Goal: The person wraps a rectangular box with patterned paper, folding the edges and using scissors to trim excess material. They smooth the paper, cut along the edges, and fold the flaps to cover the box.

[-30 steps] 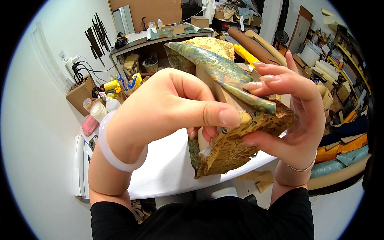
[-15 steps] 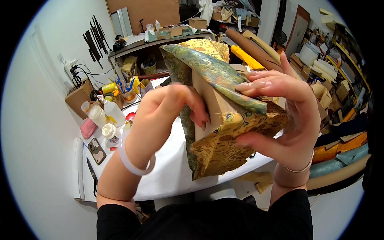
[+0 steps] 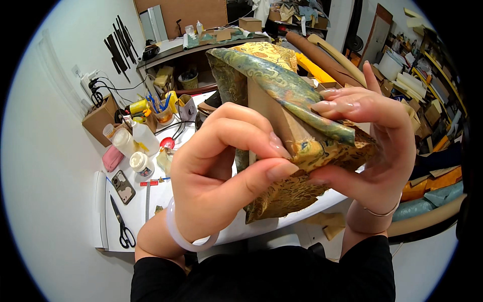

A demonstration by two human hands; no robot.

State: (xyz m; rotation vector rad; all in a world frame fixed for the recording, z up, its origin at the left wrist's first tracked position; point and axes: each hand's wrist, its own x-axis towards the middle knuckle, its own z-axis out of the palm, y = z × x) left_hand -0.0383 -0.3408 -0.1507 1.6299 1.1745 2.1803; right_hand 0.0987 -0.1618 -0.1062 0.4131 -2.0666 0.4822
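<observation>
Green patterned cloth (image 3: 284, 85): folded along the upper edge of the tan board (image 3: 255, 98), glossy, one end jutting beyond the corner.
Gold patterned cloth (image 3: 282, 199): covers the near end of the board, lower edge ragged and hanging free.
Piece position: held up in the air above the white table (image 3: 138, 209), between both hands, tilted.
Left hand (image 3: 204, 183): narrow, thumb and forefinger nipping the gold cloth at the board's near corner; fingertips hide the exact spot, so the board edge may be caught too.
Right hand (image 3: 385, 138): curved around the piece, fingers over the green cloth, thumb against the gold cloth.
Covered so far: upper edge in green, near end in gold, by the look of it.
Left to do: the strip of board facing the left hand is bare; ragged gold edge untrimmed, corner apparently unfinished.
Table left side: black scissors (image 3: 122, 226) lying apart from both hands, phone (image 3: 123, 188) near them, open white jar (image 3: 142, 164) beyond, bottle (image 3: 144, 137) behind the jar.
</observation>
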